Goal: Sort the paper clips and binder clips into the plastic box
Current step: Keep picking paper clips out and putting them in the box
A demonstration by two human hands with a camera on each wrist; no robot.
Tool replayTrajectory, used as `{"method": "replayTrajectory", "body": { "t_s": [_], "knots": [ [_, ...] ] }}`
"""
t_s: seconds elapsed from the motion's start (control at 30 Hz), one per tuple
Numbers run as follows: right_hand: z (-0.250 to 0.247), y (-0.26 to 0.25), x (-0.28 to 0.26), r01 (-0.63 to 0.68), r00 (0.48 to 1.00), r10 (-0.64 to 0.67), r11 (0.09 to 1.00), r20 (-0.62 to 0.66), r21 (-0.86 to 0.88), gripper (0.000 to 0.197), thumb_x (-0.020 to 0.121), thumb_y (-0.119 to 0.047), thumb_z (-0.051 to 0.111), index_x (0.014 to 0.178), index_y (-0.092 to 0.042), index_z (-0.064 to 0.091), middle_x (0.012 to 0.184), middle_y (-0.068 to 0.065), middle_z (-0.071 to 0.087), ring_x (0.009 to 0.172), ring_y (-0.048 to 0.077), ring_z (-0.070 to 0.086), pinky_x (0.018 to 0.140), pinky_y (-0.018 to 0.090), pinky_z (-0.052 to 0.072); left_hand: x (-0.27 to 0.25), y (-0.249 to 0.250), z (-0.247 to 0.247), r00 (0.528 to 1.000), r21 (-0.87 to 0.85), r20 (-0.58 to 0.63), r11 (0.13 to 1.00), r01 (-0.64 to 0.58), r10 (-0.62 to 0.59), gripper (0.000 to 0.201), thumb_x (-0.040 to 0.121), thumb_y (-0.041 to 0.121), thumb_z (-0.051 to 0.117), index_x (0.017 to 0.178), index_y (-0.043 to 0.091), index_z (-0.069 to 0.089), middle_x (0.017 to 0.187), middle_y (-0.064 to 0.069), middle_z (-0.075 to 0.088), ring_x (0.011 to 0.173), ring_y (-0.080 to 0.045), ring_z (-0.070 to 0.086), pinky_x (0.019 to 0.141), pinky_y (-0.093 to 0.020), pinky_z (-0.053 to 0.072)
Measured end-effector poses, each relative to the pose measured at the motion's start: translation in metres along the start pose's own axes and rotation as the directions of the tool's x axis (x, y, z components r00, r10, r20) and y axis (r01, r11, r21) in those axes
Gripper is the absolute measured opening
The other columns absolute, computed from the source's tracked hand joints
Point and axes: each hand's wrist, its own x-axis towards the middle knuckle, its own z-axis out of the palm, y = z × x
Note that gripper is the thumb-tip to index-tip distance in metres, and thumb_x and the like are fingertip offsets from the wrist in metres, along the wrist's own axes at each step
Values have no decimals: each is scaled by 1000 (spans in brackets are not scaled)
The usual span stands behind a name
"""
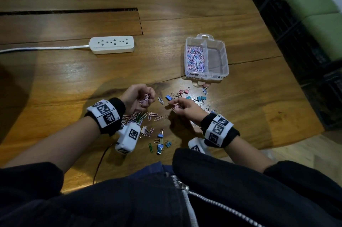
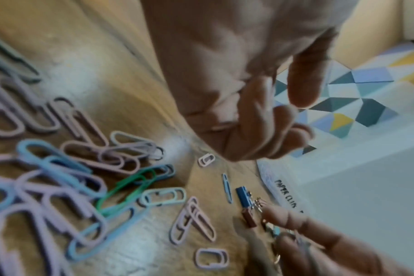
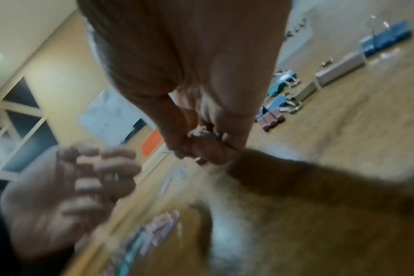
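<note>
Beyond both hands, the clear plastic box [image 1: 223, 56] lies up-right, nearer the right hand [image 1: 185, 107]; each hand, left hand [image 1: 137, 97] included, pinches pastel wire paper clips [image 1: 144, 98]

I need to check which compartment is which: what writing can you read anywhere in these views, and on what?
"PAPER CLIPS" (last letter blurred): handwritten on the plastic box front wall, left compartment side.
"PAPER": same label, head view.
Right compartment label: too blurred to read.
Wristband markers: coded squares; small print unreadable.
</note>
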Motion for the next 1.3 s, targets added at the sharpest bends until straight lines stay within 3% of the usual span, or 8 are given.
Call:
{"method": "replayTrajectory", "body": {
  "t_s": [0.07, 0.17, 0.3, 0.43, 0.63, 0.97, 1.1, 1.3],
  "knots": [
    [-1, -5, 1, -47, 998, 39, 982, 46, 184, 30, 87, 8, 32, 84, -10, 56, 84, 4, 55, 69, 13, 51, 58, 19, 41, 2, -1, 2, 992, 313, -125, 949, 34, 6, 30, 91, 19, 41, 62, 13, 42, 59, -2, 40, 36, -6, 34, 33, -12, 26],
    [0, -9, 4, -54, 998, 60, 890, 1, 452, 27, 87, 2, 30, 70, -6, 49, 75, 6, 50, 59, 15, 46, 52, 20, 36, 2, -9, 4, 980, 859, -176, 500, 107, 93, 32, 86, 27, 59, 62, 18, 41, 62, 3, 42, 53, -9, 37, 50, -20, 32],
    [4, -12, 10, -40, 995, 81, 866, -60, 498, 26, 89, -12, 41, 63, -12, 43, 55, 0, 45, 45, 13, 42, 48, 22, 29, -4, -19, 10, 972, 985, -160, 96, 145, 170, 30, 75, 43, 68, 86, 19, 54, 79, 8, 53, 77, -13, 52, 67, -28, 45],
    [12, -11, 16, -16, 996, 32, 984, -87, 179, 28, 83, -15, 60, 59, -16, 46, 53, -5, 48, 38, 2, 44, 39, 13, 33, -2, -21, 10, 975, 990, -138, 12, 138, 173, 23, 82, 39, 63, 93, 20, 59, 88, 5, 57, 87, -17, 57, 76, -30, 49],
    [31, -4, 16, 127, 991, -132, 875, 23, -468, 14, 76, -14, 69, 79, -17, 56, 69, -9, 46, 63, 5, 42, 60, 21, 36, 0, -22, 6, 990, 992, -109, 75, 103, 92, 13, 89, 31, 54, 88, 18, 60, 87, 2, 61, 78, -14, 54, 71, -28, 47],
    [34, -1, 16, 149, 985, -166, 633, 55, -760, 22, 88, -11, 52, 107, -2, 53, 120, 13, 45, 108, 25, 47, 94, 32, 38, -4, 10, -10, 980, 315, -197, 944, 97, -35, 21, 94, 17, 45, 75, 10, 50, 65, -2, 44, 39, -3, 38, 33, -12, 27],
    [28, -5, 14, 147, 985, -173, 798, 11, -584, 14, 87, -6, 52, 81, -18, 47, 97, 4, 53, 91, 16, 48, 80, 29, 37, -1, 9, -12, 982, 122, -181, 989, 79, -56, 25, 88, 0, 40, 66, 11, 42, 58, -3, 51, 30, -2, 35, 25, -11, 22],
    [20, -13, 18, 46, 999, -43, 976, -20, 215, 33, 86, 7, 38, 86, -18, 59, 92, 5, 55, 75, 18, 49, 63, 25, 40, 5, -1, -15, 979, -3, -204, 1000, -28, 27, 26, 75, -8, 21, 64, 13, 32, 34, 3, 39, 23, -5, 24, 28, -4, 19]
  ]
}}
